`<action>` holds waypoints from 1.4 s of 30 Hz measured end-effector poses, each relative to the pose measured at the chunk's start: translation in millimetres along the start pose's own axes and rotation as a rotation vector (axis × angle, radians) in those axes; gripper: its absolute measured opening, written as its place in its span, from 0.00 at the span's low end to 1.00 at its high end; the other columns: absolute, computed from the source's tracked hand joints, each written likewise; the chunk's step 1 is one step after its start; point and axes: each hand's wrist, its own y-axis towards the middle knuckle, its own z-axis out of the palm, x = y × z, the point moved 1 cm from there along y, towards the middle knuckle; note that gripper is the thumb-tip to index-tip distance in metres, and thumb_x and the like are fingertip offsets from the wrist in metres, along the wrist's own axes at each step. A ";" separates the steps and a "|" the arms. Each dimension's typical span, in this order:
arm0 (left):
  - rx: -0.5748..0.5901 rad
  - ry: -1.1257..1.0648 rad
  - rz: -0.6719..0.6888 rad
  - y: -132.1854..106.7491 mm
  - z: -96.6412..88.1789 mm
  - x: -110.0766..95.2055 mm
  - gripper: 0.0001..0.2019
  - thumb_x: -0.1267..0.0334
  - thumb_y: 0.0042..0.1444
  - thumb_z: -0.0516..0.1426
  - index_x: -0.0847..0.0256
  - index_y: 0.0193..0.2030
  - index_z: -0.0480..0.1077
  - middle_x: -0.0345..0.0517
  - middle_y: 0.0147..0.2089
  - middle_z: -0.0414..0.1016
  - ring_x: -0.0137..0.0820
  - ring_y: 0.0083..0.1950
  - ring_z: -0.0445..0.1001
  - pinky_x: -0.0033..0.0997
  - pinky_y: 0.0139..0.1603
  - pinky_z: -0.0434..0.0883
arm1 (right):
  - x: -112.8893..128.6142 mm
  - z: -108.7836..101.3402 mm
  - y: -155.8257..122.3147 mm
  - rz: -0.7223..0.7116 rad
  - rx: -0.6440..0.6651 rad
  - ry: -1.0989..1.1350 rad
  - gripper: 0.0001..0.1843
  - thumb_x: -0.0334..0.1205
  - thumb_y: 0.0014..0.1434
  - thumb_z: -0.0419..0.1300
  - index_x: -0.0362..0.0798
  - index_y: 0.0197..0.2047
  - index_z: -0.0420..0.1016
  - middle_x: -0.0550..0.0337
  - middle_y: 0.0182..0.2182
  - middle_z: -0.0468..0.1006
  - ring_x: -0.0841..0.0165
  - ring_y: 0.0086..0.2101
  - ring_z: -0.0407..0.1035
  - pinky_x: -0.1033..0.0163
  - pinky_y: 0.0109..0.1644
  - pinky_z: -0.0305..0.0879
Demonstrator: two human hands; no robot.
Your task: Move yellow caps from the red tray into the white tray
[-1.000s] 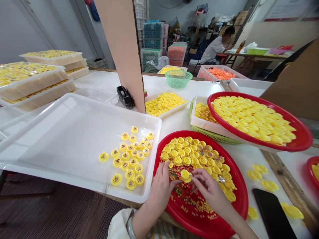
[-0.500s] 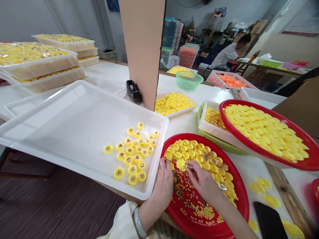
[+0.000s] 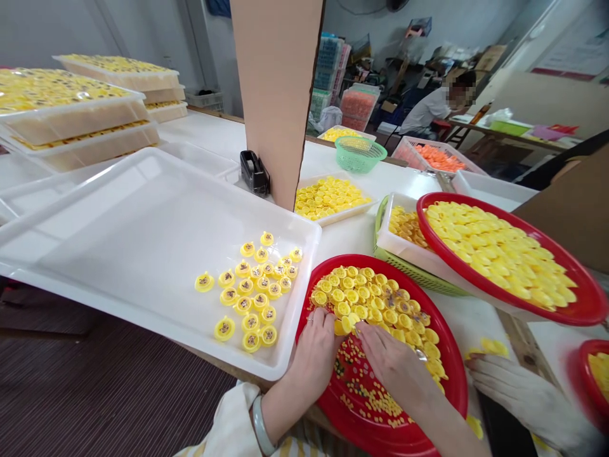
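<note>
My left hand (image 3: 314, 355) rests on the round red tray (image 3: 366, 259), its fingertips at the edge of a heap of yellow plastic caps (image 3: 366, 298). My right hand (image 3: 390, 362) lies beside it, with its fingertips among the caps. I cannot tell whether those fingers grip one. Small yellow beads (image 3: 375, 397) are scattered on the tray below my hands. To the left, several dark-centred yellow caps (image 3: 252, 292) lie in a white plastic tray (image 3: 118, 241). A bangle circles my left wrist.
Another person's pale hand (image 3: 523, 393) reaches in at lower right. A tilted red tray of yellow caps (image 3: 585, 304) sits on a white crate (image 3: 399, 254). Stacked trays of caps (image 3: 71, 120) stand at left, behind which a cardboard divider (image 3: 276, 82) rises beside a tape dispenser (image 3: 254, 172).
My right hand has dropped from holding a cap up to lying among the caps. Another person's hand has come in at lower right, over the dark phone. The view has shifted slightly.
</note>
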 end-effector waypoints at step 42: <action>-0.029 -0.579 0.064 -10.7 -11.7 -4.3 0.11 0.68 0.58 0.60 0.58 0.47 0.68 0.46 0.47 0.75 0.36 0.50 0.74 0.38 0.53 0.71 | 15.5 35.1 -51.5 1.050 -0.243 0.976 0.12 0.51 0.65 0.52 0.52 0.43 0.64 0.61 0.23 0.76 0.67 0.18 0.67 0.63 0.17 0.66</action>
